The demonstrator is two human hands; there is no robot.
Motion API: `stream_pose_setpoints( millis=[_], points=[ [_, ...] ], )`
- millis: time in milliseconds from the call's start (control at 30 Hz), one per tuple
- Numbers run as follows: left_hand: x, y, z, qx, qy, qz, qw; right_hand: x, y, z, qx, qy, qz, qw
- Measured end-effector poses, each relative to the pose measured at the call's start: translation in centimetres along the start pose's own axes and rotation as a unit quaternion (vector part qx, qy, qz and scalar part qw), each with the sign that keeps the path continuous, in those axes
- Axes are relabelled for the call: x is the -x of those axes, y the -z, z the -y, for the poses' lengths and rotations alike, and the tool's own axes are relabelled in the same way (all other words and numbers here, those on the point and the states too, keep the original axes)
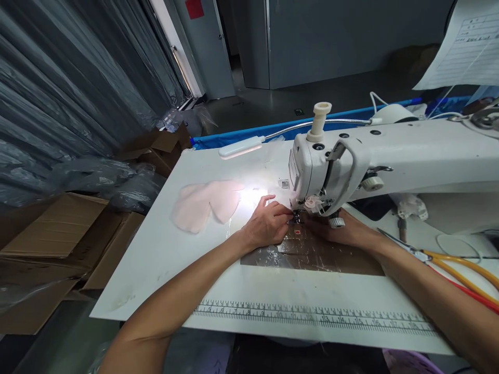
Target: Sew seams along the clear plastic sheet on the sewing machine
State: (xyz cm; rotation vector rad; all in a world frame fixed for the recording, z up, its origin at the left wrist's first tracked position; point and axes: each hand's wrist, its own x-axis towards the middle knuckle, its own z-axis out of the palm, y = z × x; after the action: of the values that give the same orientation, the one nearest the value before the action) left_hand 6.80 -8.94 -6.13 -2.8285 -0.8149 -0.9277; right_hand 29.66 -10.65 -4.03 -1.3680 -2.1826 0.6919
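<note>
Far left of the fingers, flattened brown cartons lie beside the white table, under crinkled grey plastic. Nearer, soft pale-pink fabric pieces, rounded like petals, rest well left of the left hand. That hand lies flat, fingers loosely bent and pressed down just left of the needle; whether they pinch anything is hard to tell. Under both hands sits a scratched, shiny plate. The right hand rests just right of the needle, its fingertips hidden by the glossy white machine. Further right lie scissors with orange handles, cut off at the edge.
</note>
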Motion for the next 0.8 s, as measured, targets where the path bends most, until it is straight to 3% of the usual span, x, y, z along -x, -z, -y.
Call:
stream_pose_setpoints(
  millis=[100,467,800],
  points=[
    [0.1,-0.2,0.2,0.005,-0.001,-0.002,1.000,-0.9,0.0,-0.1,-0.012,0.004,0.045,0.999],
    [0.2,-0.1,0.0,0.000,0.017,0.024,1.000,-0.9,-1.9,-1.9,0.077,0.087,0.003,0.993],
    [0.2,0.1,0.1,-0.002,0.026,0.048,0.999,-1.1,-1.9,-2.1,0.082,0.089,0.014,0.993]
  ],
)
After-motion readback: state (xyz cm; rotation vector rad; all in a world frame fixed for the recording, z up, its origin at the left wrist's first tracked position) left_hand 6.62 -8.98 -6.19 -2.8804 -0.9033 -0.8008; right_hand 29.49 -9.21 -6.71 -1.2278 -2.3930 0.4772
